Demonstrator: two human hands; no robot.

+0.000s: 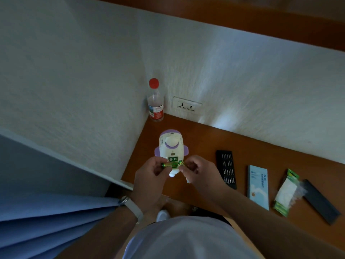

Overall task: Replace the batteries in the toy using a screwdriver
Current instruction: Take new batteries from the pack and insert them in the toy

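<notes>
**Swapping cells at the open hatch**

We find the white and purple plastic toy (172, 144) lying on the brown wooden desk (205, 139). Its battery hatch (172, 159) is uncovered at the near end and shows green inside. Just in front of the hatch, the left hand (151, 174) pinches a green cylindrical battery (165, 165) between thumb and fingertips. The right hand (197, 171) pinches a second green battery (180, 163) the same way. The two cells almost meet over the toy's near end. A small white piece shows beneath the right hand; we cannot tell what it is.

We judge the job roughly half done. The cover is already off, so the unscrewing looks finished. We cannot say whether these cells are spent ones coming out or fresh ones going in. Seating the new pair, refitting the cover and driving the screw all remain.

To the right of the toy lies a black tray of screwdriver bits (226, 169), then a pale blue cardboard box (258, 186), then a green and white battery pack (285, 191), which looks torn open. Farthest right is a flat black lid (321, 200). Behind the toy a clear plastic bottle with a red cap (155, 101) stands in the corner.
</notes>
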